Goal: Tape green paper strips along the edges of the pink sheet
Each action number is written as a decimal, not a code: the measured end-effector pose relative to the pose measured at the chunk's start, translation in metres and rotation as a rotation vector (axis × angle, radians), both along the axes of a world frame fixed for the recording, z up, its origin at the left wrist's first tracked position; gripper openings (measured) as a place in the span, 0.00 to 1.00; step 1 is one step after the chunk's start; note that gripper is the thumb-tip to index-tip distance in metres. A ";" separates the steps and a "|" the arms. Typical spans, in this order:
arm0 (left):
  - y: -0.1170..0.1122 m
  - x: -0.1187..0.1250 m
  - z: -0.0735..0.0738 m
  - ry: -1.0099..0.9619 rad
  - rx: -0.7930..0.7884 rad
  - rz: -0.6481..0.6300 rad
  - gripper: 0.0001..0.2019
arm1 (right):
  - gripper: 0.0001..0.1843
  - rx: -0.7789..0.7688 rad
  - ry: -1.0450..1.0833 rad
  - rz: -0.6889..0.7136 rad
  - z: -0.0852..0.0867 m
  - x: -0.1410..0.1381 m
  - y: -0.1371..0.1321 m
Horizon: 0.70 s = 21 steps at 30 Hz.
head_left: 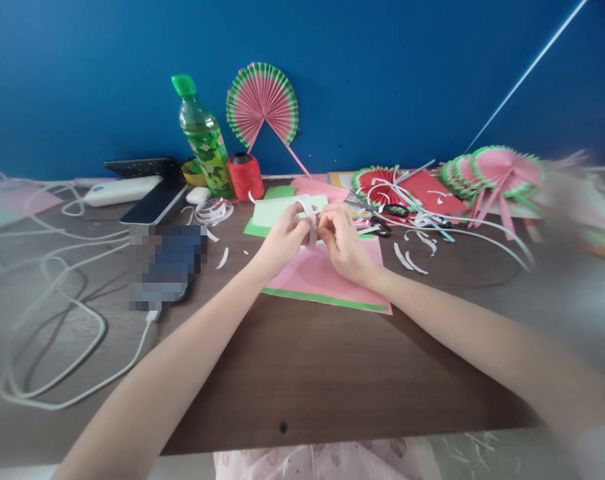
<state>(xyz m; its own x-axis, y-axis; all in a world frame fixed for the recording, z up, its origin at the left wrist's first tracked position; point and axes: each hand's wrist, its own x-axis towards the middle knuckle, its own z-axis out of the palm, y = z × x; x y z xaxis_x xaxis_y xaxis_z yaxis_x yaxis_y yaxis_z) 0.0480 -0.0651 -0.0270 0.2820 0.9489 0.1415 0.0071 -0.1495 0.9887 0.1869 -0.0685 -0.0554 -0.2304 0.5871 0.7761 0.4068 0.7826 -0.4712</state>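
My left hand is closed around a white roll of tape, which stands on edge between thumb and fingers. Touching or almost touching the roll's right side, my right hand has its thumb and fingers pinched together. Whatever those fingertips hold is too small to make out. Beneath both hands lies a pink paper sheet with a green strip along its near edge. Pale green paper lies just behind my left hand.
Left are a phone on a white cable, a power bank and a green-capped bottle. Red thread and a pleated fan stand behind. Right are scissors, paper scraps and more fans.
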 end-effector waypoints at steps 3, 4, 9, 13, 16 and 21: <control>0.000 0.000 0.003 -0.093 -0.093 -0.025 0.06 | 0.05 -0.011 0.031 0.007 -0.001 0.000 0.000; 0.001 0.000 0.004 -0.133 -0.117 -0.045 0.07 | 0.05 -0.020 0.045 0.013 -0.001 0.000 0.000; 0.001 -0.001 0.005 -0.232 -0.176 -0.086 0.09 | 0.05 -0.085 0.172 0.064 -0.002 0.001 0.001; 0.000 -0.001 0.003 -0.213 -0.135 -0.116 0.08 | 0.04 -0.089 0.134 0.045 0.001 0.001 0.001; 0.000 -0.003 0.003 -0.166 -0.097 -0.145 0.09 | 0.01 -0.056 0.089 0.013 0.003 0.002 0.000; -0.001 -0.005 0.004 -0.040 -0.004 -0.153 0.14 | 0.04 -0.014 0.057 -0.009 0.005 0.002 0.000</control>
